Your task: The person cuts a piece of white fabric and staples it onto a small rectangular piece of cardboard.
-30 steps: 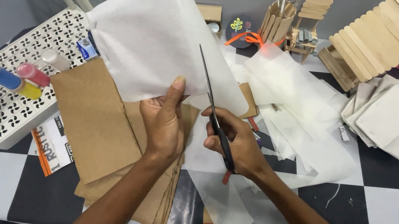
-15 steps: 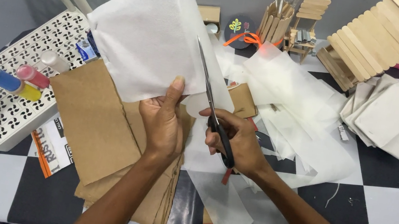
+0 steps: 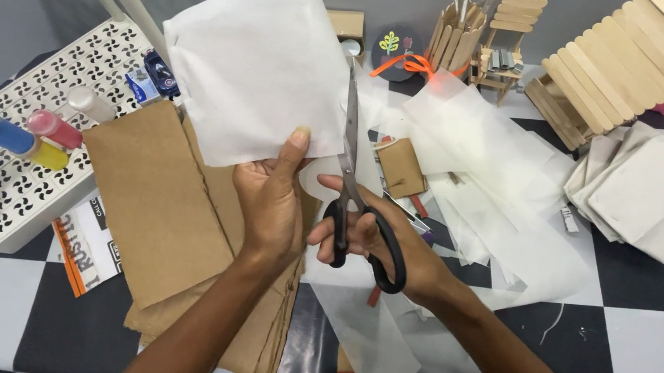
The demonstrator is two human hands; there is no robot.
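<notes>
Up front, the left hand (image 3: pixel 271 204) pinches the white paper (image 3: pixel 258 64); the right hand (image 3: pixel 392 254) grips black scissors (image 3: pixel 351 181), blades partly hidden behind the paper's edge.

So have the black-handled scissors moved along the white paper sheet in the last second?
Yes. The black-handled scissors have closed and stand more upright, tips nearer the stick-built brush pot.

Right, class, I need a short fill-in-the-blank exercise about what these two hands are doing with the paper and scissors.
1. The left hand holds up a sheet of ____ paper.
2. The right hand grips black-handled ____ along the sheet's right edge.
3. Under the left hand lies a stack of ____ paper.
4. The floor has a black and white ____ pattern.

Missing words: white; scissors; brown; checkered
</notes>
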